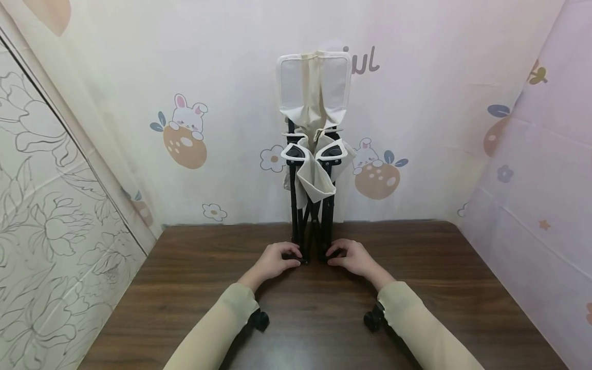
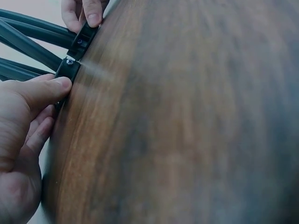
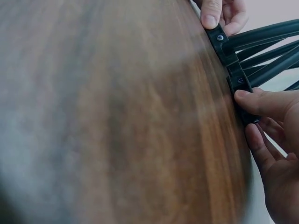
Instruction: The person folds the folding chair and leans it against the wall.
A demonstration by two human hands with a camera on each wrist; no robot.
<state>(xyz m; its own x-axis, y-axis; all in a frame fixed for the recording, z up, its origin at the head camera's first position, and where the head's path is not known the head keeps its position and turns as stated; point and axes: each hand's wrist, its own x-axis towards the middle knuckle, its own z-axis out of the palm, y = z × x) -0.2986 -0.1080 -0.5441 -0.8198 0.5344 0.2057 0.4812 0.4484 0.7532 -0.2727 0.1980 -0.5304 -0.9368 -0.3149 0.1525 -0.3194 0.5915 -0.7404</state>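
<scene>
A folded camping chair (image 1: pixel 316 182) with cream fabric and a black tube frame stands upright at the back of the table, its fabric back panel highest. My left hand (image 1: pixel 272 261) pinches the chair's left front foot between thumb and fingers. On the other side, my right hand (image 1: pixel 355 258) pinches the right front foot in the same way. Close up in the left wrist view, the thumb presses on a black plastic foot (image 2: pixel 68 68) with a screw in it. The right wrist view shows the right thumb on the matching foot (image 3: pixel 240 84). Both feet sit side by side at the tabletop.
The dark wood-grain table (image 1: pixel 314 318) reaches back to a wall cloth (image 1: pixel 231 61) printed with rabbits and flowers, close behind the chair. A cloth with line-drawn flowers (image 1: pixel 46 231) hangs at the left, and a pinkish cloth (image 1: pixel 532 180) at the right.
</scene>
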